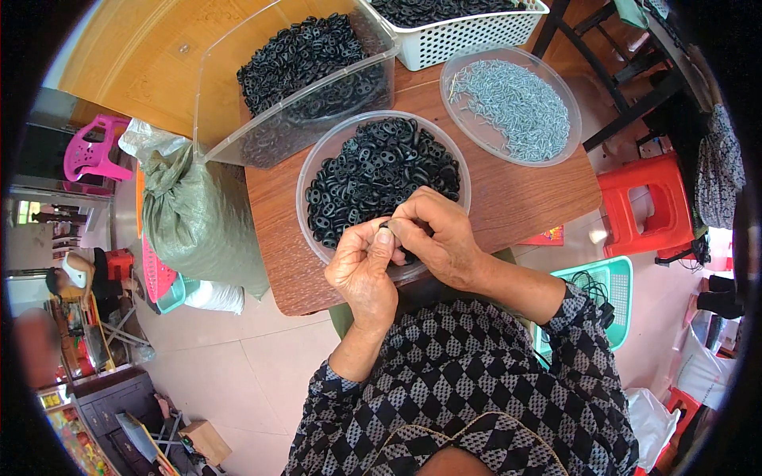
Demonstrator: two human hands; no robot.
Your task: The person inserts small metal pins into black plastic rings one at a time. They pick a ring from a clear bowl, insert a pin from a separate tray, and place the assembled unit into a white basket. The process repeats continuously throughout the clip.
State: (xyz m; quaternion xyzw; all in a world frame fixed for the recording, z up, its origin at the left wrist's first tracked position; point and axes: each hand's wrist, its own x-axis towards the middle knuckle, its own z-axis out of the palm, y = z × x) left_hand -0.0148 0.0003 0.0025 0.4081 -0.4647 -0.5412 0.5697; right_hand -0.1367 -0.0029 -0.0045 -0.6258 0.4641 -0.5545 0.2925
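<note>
My left hand point(365, 266) and my right hand point(444, 238) meet over the near rim of a round clear tub point(305, 170). Fingertips of both hands are pinched together around a small black plastic piece point(384, 225), mostly hidden by the fingers. Inside the tub lies a heap of black oval plastic pieces point(373, 170), several showing two round holes. To the right of the tub, a round translucent tray point(573, 131) holds many small silvery screws point(516, 103). Whether a screw is also between my fingers cannot be made out.
The wooden table point(524, 198) also bears a clear plastic box point(298, 103) and a white perforated basket point(476, 40), both with black pieces. A green sack point(202, 214) stands left; a red stool point(647, 202) and a teal basket point(623, 305) stand right. A person point(83, 274) sits far left.
</note>
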